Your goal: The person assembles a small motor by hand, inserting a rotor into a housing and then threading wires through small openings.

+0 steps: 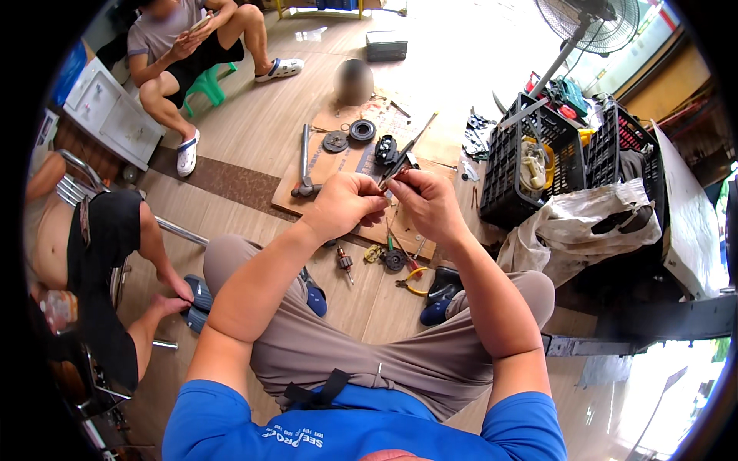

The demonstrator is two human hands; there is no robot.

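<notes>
My left hand (pixel 346 203) and my right hand (pixel 427 203) meet above a cardboard sheet (pixel 296 180), fingertips pinched around a small dark piece too small to make out. Just beyond them lie a black housing (pixel 384 150), a black ring (pixel 361 131), a dark disc (pixel 335 141) and a metal T-shaped tool (pixel 305 154). Below my hands, a motor armature (pixel 344 263) lies on the floor near a dark round part (pixel 394 260), a green-handled tool (pixel 390 243) and yellow-handled pliers (pixel 415 284).
At left, a person (pixel 169 69) on a green stool (pixel 207 88) holds a phone; another person (pixel 108 253) sits closer. A white cabinet (pixel 100 107) stands behind them. At right are black crates (pixel 507 184), a dirty cloth (pixel 569 238) and a fan (pixel 584 19). A metal box (pixel 386 48) sits farther back.
</notes>
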